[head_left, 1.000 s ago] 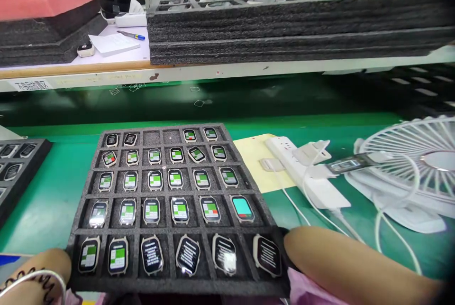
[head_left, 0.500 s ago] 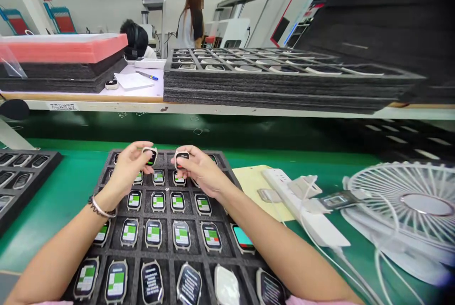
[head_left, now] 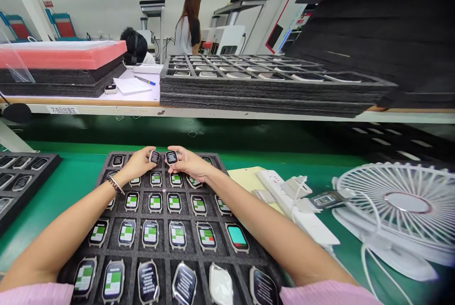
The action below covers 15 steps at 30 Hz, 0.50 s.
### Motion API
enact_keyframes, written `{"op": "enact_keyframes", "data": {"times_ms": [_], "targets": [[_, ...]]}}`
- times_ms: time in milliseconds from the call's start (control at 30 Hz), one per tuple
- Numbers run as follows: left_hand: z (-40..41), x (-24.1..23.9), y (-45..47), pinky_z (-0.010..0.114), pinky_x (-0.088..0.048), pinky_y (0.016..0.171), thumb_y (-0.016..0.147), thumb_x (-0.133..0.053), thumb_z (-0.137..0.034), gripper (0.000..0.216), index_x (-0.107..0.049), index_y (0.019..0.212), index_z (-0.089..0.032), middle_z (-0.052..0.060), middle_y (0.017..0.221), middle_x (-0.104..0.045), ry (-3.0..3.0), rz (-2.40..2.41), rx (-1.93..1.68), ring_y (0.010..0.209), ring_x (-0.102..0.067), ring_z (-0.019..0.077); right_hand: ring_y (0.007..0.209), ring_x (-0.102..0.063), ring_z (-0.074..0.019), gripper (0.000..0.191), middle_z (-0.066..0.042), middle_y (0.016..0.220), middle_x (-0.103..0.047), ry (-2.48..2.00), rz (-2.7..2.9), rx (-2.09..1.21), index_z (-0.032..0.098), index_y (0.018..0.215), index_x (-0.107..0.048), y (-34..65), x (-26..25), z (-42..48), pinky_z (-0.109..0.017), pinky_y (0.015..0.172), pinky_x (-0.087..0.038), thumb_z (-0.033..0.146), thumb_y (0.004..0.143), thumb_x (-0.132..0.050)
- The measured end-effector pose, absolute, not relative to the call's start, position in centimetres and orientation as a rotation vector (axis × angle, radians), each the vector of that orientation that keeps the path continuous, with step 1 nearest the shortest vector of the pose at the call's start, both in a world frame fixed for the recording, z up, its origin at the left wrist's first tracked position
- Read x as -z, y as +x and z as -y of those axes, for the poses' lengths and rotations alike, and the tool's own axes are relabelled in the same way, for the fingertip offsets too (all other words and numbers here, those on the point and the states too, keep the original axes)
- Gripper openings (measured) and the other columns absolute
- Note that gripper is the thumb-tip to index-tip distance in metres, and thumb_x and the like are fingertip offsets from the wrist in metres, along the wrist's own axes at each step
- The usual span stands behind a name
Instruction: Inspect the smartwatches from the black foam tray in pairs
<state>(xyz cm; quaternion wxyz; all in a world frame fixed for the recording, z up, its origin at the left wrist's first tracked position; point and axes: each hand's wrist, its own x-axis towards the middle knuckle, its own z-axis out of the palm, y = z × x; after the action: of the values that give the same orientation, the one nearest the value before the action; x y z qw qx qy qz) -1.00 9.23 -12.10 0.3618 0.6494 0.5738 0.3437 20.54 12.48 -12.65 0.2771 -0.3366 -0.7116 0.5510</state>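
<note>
A black foam tray [head_left: 164,213] lies before me, its compartments filled with smartwatches, many showing green and white squares on screen. At the tray's far edge my left hand [head_left: 141,161] pinches a smartwatch [head_left: 154,157] with a dark screen bearing small text. Close beside it, my right hand [head_left: 187,162] grips another smartwatch [head_left: 171,157], also dark with lines of text. Both watches are held just above the far row, a small gap between them. In the nearest row one watch [head_left: 220,283] has a pale, blank face.
A second foam tray [head_left: 30,186] of watches sits at left. On my right are a white power strip [head_left: 280,186], cables, yellow paper [head_left: 245,176] and a white fan [head_left: 408,200]. Stacked foam trays [head_left: 270,91] stand on the shelf above. Two people are beyond it.
Both watch screens have changed to dark with text. My hands have drawn closer together, and the thumbs are off the screens. The view has shifted slightly.
</note>
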Motion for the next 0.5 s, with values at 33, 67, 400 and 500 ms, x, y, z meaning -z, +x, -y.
{"op": "enact_keyframes", "data": {"times_ms": [33, 67, 400, 500], "targets": [[-9.6, 12.2, -1.2, 0.043, -0.053, 0.084, 0.069, -0.073, -0.015, 0.053, -0.063, 0.121, -0.015, 0.008, 0.091, -0.069, 1.748, -1.524, -0.851, 0.080, -0.067, 0.0254, 0.074, -0.071, -0.0191, 0.054, -0.001, 0.084, -0.064, -0.935, 1.993, -1.383, 0.018, 0.130, -0.045, 20.3, 12.8, -13.0, -0.032, 0.067, -0.060, 0.005, 0.079, -0.058], [-10.0, 12.3, -1.3, 0.045, -0.050, 0.090, 0.067, -0.075, -0.016, 0.050, -0.066, 0.117, -0.016, 0.008, 0.091, -0.068, 1.820, -1.566, -0.814, 0.087, -0.066, 0.0282, 0.074, -0.070, -0.0198, 0.052, -0.001, 0.083, -0.063, -0.971, 2.047, -1.298, 0.017, 0.128, -0.048, 20.1, 12.9, -13.4, -0.034, 0.070, -0.059, 0.004, 0.079, -0.060], [-7.7, 9.5, -0.9, 0.058, -0.031, 0.109, 0.078, -0.076, -0.036, 0.072, -0.052, 0.144, -0.021, 0.020, 0.142, -0.047, 2.259, -1.820, -0.676, 0.131, -0.038, 0.0421, 0.122, -0.047, -0.0467, 0.045, -0.019, 0.124, -0.051, -1.222, 2.368, -0.623, 0.015, 0.114, -0.070, 19.6, 9.7, -13.5, -0.064, 0.103, -0.036, 0.013, 0.071, -0.083], [-4.9, 6.1, 0.2, 0.056, -0.025, 0.116, 0.083, -0.073, -0.043, 0.078, -0.041, 0.151, -0.021, 0.019, 0.149, -0.041, 2.297, -1.728, -1.192, 0.139, -0.032, 0.0400, 0.123, -0.048, -0.0410, 0.039, -0.017, 0.127, -0.053, -1.014, 2.255, -0.452, 0.018, 0.124, -0.064, 21.0, 5.7, -10.4, -0.060, 0.107, -0.034, 0.021, 0.087, -0.073]]}}
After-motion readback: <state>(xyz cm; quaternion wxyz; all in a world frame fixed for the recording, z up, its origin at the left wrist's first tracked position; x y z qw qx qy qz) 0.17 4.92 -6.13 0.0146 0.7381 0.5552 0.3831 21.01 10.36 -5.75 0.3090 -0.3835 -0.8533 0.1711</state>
